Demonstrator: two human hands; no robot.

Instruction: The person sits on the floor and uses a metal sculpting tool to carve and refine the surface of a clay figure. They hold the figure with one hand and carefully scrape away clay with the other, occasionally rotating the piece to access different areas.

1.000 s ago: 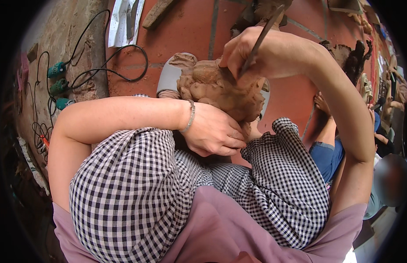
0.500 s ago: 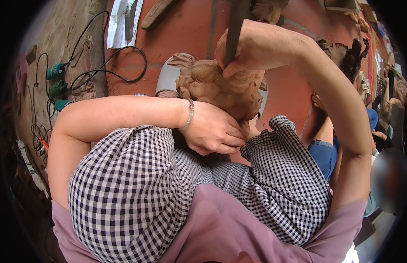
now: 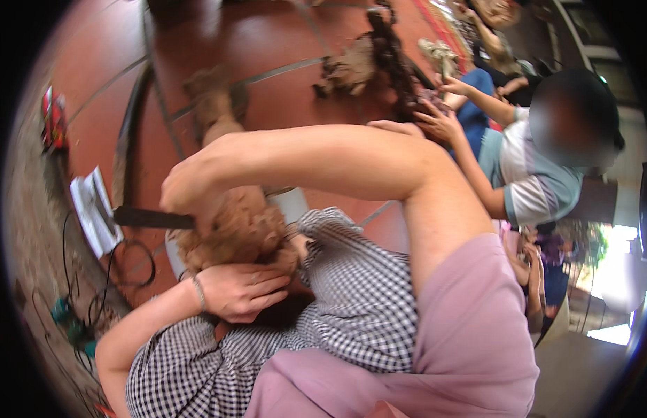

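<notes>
A brown clay figure (image 3: pixel 243 230) rests on my lap, over a white round base (image 3: pixel 294 203). My left hand (image 3: pixel 240 291) lies against the figure's lower side, a thin bracelet on its wrist. My right hand (image 3: pixel 191 195) is closed around a dark flat modelling tool (image 3: pixel 146 218) whose end sticks out to the left, and the hand presses onto the figure's top. My legs in black-and-white checked cloth (image 3: pixel 351 299) sit under it.
Red tiled floor (image 3: pixel 282 42) with clay lumps (image 3: pixel 351 66) and another clay piece (image 3: pixel 215 104). Paper sheets (image 3: pixel 94 209), cables (image 3: pixel 121 261) and a red object (image 3: pixel 53 118) at left. A seated person (image 3: pixel 539 174) works on clay at upper right.
The view has swung and tilted, bringing the seated person in at right. My right hand has turned so the tool now points left instead of up. My left hand stays under the figure.
</notes>
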